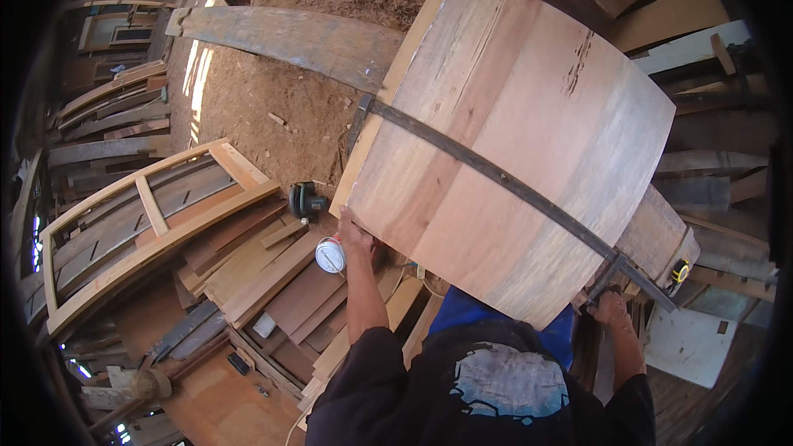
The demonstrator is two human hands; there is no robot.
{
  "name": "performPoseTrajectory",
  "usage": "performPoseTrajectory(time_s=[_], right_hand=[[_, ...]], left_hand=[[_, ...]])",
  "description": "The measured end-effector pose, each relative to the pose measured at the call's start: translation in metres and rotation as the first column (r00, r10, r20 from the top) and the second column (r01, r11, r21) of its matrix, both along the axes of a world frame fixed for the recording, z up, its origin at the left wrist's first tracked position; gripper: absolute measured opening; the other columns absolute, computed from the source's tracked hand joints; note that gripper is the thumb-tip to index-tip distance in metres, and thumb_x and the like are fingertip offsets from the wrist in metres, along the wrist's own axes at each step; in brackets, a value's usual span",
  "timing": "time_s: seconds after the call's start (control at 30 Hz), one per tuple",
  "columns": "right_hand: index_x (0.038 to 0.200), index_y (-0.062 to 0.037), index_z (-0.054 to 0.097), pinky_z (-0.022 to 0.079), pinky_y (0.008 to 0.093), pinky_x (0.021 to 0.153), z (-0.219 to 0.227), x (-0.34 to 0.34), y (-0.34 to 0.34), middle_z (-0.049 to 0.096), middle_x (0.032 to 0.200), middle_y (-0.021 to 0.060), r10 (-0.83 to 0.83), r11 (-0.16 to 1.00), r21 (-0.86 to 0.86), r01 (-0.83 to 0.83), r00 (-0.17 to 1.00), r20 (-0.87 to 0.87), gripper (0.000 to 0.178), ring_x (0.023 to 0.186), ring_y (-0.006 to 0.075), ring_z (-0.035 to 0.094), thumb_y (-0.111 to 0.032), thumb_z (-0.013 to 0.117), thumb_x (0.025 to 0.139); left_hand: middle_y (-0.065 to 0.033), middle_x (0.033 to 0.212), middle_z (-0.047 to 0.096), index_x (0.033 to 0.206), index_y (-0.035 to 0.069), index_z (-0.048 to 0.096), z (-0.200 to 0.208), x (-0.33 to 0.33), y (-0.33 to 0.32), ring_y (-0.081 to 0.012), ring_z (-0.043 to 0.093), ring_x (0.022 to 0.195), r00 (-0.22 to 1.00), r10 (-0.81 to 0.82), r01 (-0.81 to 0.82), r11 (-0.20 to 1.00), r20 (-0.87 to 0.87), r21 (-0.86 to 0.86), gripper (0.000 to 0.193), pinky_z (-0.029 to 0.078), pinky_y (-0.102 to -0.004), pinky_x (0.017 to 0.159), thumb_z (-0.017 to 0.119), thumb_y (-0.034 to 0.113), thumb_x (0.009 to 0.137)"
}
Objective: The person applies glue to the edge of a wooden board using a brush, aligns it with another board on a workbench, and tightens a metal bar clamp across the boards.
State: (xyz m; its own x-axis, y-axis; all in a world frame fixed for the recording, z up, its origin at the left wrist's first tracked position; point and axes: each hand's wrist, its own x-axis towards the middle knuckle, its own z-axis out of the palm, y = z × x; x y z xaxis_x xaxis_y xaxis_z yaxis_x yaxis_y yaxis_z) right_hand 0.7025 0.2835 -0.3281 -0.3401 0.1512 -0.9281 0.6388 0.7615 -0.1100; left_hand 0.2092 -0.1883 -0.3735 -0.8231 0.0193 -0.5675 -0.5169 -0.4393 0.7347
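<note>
A broad panel of glued wooden boards (537, 140) lies in front of me, pale and pinkish with dark cracks near its far edge. A lighter strip (396, 74) runs along its left edge. Across the panel stretches a dark metal bar clamp (496, 172), its jaws at the left and right edges. My left hand (357, 235) is closed on the panel's near left corner, some fingers hidden beneath. At the clamp's right end, my right hand (610, 308) is closed round the screw handle, which it mostly covers.
A plank (289, 37) extends left from under the panel. Beside my left hand are a white-topped tin (330, 255) and a dark green power tool (306, 201). A wooden frame (153, 206) rests on stacked boards. A yellow tape measure (680, 271) sits at the right.
</note>
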Motion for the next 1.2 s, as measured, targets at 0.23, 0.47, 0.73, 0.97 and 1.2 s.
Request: performPoseTrajectory(time_s=[0.23, 0.47, 0.73, 0.97, 1.2], right_hand=[[0.114, -0.0006, 0.055, 0.047, 0.0512, 0.082, 0.027, -0.005, -0.016, 0.063, 0.099, 0.0251, -0.168, 0.975, 0.106, 0.196, 0.959, -0.227, 0.057, 0.092, 0.0438, 0.060, -0.038, 0.068, 0.074], [0.111, -0.0015, 0.058, 0.046, 0.0448, 0.088, 0.006, 0.007, -0.014, 0.065, 0.098, 0.0210, -0.158, 0.966, 0.200, 0.161, 0.987, -0.030, 0.046, 0.099, 0.0371, 0.061, -0.031, 0.068, 0.077], [0.093, 0.0017, 0.065, 0.048, 0.0464, 0.087, -0.003, -0.002, 0.007, 0.065, 0.097, 0.0245, -0.144, 0.990, -0.015, 0.143, 0.989, -0.022, 0.046, 0.099, 0.0402, 0.060, -0.039, 0.067, 0.073], [0.114, -0.0008, 0.056, 0.044, 0.0482, 0.088, 0.018, 0.007, -0.031, 0.063, 0.104, 0.0220, -0.159, 0.952, 0.216, 0.215, 0.955, -0.249, 0.055, 0.102, 0.0393, 0.059, -0.034, 0.071, 0.073], [0.100, -0.0039, 0.067, 0.050, 0.0462, 0.082, -0.014, 0.006, -0.010, 0.066, 0.097, 0.0211, -0.100, 0.989, 0.098, 0.110, 0.991, -0.094, 0.042, 0.091, 0.0397, 0.063, -0.032, 0.074, 0.070]], left_hand=[[-0.0206, 0.137, 0.044, 0.135, -0.003, 0.039, 0.021, 0.005, 0.018, -0.0371, 0.046, 0.122, 0.984, 0.075, -0.020, 0.947, 0.160, -0.322, 0.062, 0.039, -0.0527, 0.101, 0.044, 0.045, 0.097], [-0.0158, 0.138, 0.045, 0.138, 0.001, 0.037, 0.010, -0.002, 0.021, -0.0354, 0.045, 0.125, 0.987, 0.041, -0.004, 0.972, 0.154, -0.233, 0.073, 0.039, -0.0539, 0.103, 0.059, 0.049, 0.088], [-0.0163, 0.141, 0.042, 0.140, 0.000, 0.035, 0.010, -0.003, 0.007, -0.0354, 0.043, 0.126, 0.992, 0.068, -0.043, 0.973, 0.103, -0.227, 0.073, 0.036, -0.0534, 0.106, 0.060, 0.045, 0.088], [-0.0198, 0.132, 0.050, 0.133, -0.002, 0.041, -0.004, -0.003, 0.010, -0.0359, 0.049, 0.121, 0.990, 0.073, -0.048, 0.978, 0.118, -0.204, 0.058, 0.039, -0.0524, 0.102, 0.051, 0.040, 0.095], [-0.0183, 0.121, 0.059, 0.128, -0.002, 0.046, 0.011, 0.000, 0.006, -0.0343, 0.058, 0.109, 0.997, 0.048, -0.041, 0.990, 0.054, -0.133, 0.060, 0.047, -0.0501, 0.094, 0.063, 0.040, 0.088]])
